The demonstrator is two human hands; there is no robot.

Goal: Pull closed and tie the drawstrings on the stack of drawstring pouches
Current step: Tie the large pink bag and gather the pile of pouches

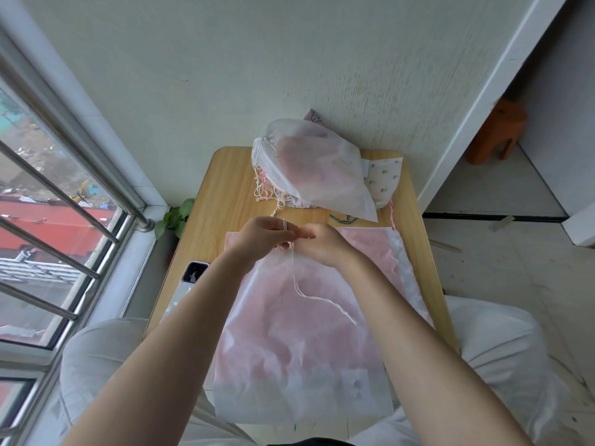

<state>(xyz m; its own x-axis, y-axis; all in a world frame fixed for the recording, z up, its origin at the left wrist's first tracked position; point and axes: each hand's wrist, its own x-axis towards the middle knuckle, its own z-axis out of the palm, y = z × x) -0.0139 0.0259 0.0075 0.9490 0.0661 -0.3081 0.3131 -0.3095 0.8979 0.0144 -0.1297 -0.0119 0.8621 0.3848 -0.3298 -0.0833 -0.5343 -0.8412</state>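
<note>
Head view: both hands, left hand (262, 235) and right hand (317, 243), grip pinching the drawstring (294, 268) at the pouch (289, 333) mouth, mid-counter (212, 194); tied pile (309, 172) near the far edge.

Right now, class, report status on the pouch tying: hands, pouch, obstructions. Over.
Left hand and right hand pinching white drawstring. Top pouch gathered at mouth, knot unconfirmed. Finished pile behind, phone left; neither blocking.

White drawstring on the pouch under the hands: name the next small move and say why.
Probably draw the knot tight. Both hands, left and right, pinch the white drawstring at the gathered mouth of the translucent pouch, and a loop stands above the left fingers. The loose tail trails over the pouch, so the tie looks unfinished.
</note>
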